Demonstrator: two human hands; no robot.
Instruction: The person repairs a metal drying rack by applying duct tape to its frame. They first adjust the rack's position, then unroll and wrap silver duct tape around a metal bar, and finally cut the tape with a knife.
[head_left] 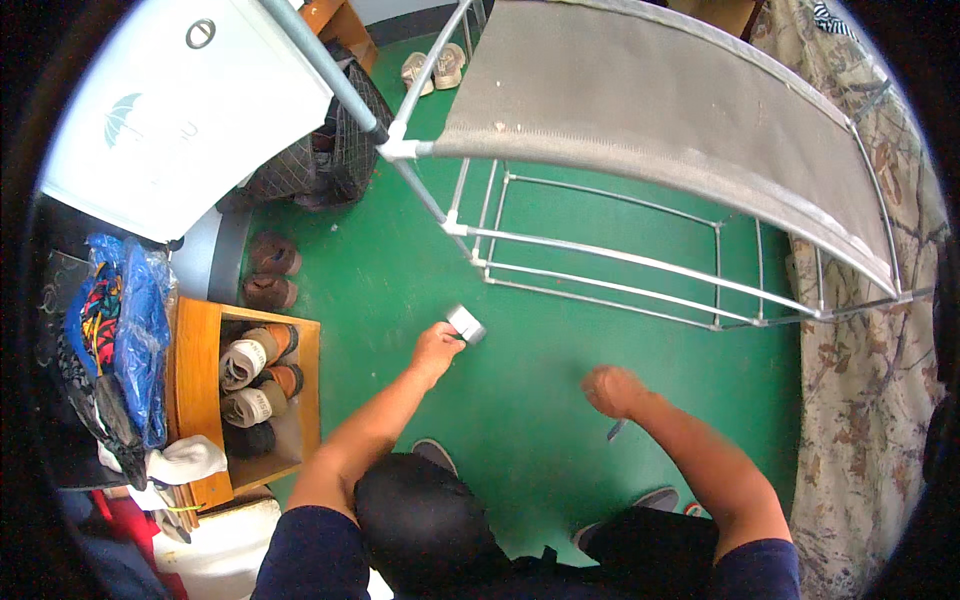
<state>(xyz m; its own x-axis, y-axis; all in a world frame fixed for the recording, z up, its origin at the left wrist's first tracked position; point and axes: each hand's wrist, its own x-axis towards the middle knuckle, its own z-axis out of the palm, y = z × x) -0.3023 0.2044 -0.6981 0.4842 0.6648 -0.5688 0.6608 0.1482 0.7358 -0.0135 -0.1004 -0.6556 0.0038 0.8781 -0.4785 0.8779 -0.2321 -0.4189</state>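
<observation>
My left hand is closed round a small white-and-grey object, short and roll-like, held over the green floor. My right hand is curled into a fist and smeared by motion. Below that fist a thin blue-grey strip shows; whether it is gripped or lies on the floor, I cannot tell. Ahead of both hands stands a frame of metal tubes with white plastic joints. A grey cloth panel stretches across its top. Neither hand touches the frame.
At the left, an open wooden box holds shoes, next to blue plastic-wrapped cloth. Brown shoes and a black bag lie beyond. A white panel fills the upper left. Patterned cloth hangs at the right.
</observation>
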